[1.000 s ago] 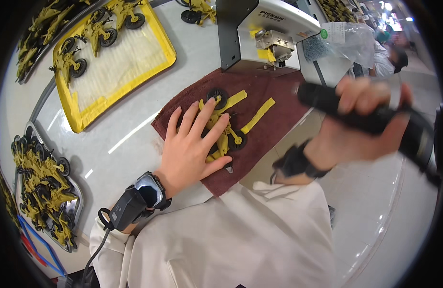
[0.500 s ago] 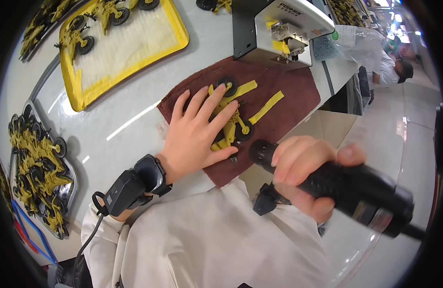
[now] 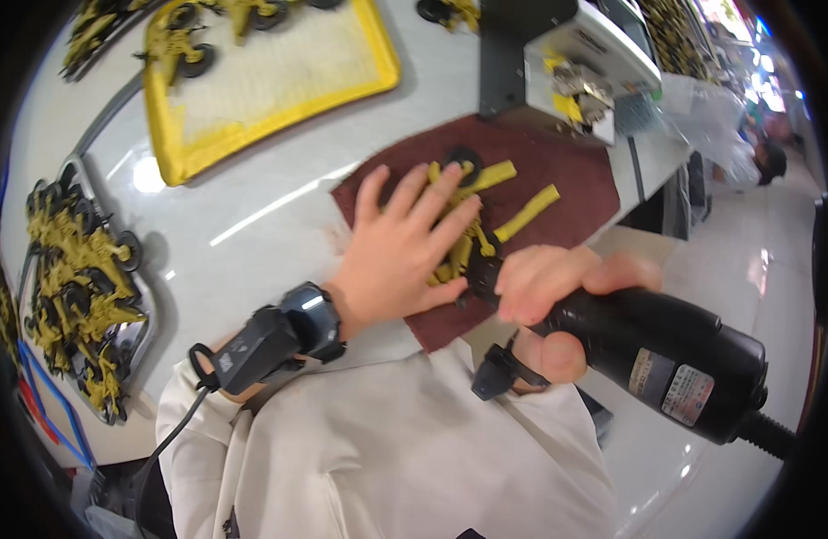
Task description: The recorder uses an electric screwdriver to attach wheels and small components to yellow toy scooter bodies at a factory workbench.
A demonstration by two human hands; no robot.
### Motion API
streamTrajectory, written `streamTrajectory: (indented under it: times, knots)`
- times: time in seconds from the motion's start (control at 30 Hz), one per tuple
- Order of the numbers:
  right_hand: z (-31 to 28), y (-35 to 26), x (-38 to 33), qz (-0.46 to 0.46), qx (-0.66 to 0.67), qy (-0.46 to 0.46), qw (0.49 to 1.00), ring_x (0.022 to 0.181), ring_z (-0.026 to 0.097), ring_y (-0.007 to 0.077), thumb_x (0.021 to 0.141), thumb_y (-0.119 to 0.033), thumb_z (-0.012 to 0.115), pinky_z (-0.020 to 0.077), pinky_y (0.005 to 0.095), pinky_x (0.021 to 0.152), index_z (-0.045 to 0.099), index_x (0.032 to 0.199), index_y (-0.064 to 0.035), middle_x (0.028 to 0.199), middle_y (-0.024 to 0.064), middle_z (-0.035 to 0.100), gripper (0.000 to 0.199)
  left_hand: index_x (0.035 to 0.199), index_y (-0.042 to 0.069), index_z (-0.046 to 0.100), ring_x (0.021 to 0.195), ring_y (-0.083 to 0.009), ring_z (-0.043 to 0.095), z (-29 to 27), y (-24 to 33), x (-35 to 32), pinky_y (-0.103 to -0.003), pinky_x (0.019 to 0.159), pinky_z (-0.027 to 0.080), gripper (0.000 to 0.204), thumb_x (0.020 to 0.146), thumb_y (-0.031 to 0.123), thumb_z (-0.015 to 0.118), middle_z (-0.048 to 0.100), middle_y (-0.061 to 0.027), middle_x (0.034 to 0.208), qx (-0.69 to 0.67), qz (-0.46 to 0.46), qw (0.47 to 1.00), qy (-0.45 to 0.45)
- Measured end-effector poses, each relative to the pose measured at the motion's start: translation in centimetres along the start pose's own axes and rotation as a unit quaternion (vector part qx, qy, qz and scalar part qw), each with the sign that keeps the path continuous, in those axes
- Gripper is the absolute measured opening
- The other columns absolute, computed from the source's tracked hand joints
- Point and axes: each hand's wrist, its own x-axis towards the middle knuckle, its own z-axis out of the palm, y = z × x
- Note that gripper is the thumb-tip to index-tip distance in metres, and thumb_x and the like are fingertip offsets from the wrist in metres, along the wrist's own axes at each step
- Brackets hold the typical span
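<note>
yellow toy motorbike (image 3: 459, 255), black wheel (image 3: 464, 164), bulky black corded driver (image 3: 656, 346)

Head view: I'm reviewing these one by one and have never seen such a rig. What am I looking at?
There is no robot here, just a person's two bare hands. The view comes from a wide camera worn on the head, looking down, so straight edges bend.

The left hand lies spread over a yellow toy bike on a dark red cloth. The right hand grips a black power tool, its tip close to the bike; whether they touch is hard to tell.

A yellow strip lies on the cloth, and a boxy machine stands behind it. Off to the left are a yellow-rimmed tray and a metal tray, both holding more toy bikes.
</note>
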Motion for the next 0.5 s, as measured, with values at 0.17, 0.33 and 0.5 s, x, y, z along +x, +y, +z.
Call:
streamTrajectory:
  times: [0.17, 0.33, 0.5]
  knots:
    - [-0.5, 0.3, -0.8, -0.029, 0.075, -0.023, 0.996, 0.059, 0.058, 0.0244, 0.074, -0.019, 0.072, 0.0497, 0.0405, 0.057, 0.036, 0.103, -0.0025, 0.069, 0.0137, 0.058, 0.049, 0.121, 0.008, 0.047, 0.118, -0.0334, 0.039, -0.4, 0.2, -0.9, -0.050, 0.096, 0.026, 0.080, 0.055, 0.041, 0.077, 0.039, -0.0156, 0.133, -0.029, 0.022, 0.999, 0.040]
    - [-1.7, -2.8, -0.4, -0.062, 0.017, 0.098, 0.993, 0.046, 0.044, 0.0130, 0.084, -0.036, 0.055, 0.0365, 0.0286, 0.048, 0.039, 0.105, -0.0010, 0.062, 0.0033, 0.046, 0.044, 0.116, 0.003, 0.047, 0.112, -0.0336, 0.041, -1.5, 1.8, -0.6, -0.042, 0.094, 0.031, 0.075, 0.054, 0.031, 0.078, 0.040, -0.0201, 0.128, -0.035, 0.042, 0.998, 0.032]
    - [-4.0, -5.8, 2.6, -0.115, 0.156, 0.202, 0.960, 0.047, 0.038, 0.0147, 0.083, -0.038, 0.054, 0.0322, 0.0288, 0.052, 0.043, 0.108, 0.0023, 0.060, 0.0040, 0.039, 0.048, 0.111, 0.004, 0.054, 0.115, -0.0325, 0.045, -15.6, -0.6, -11.8, -0.044, 0.092, 0.037, 0.063, 0.055, 0.023, 0.077, 0.045, -0.0179, 0.126, 0.083, -0.152, 0.954, 0.243]
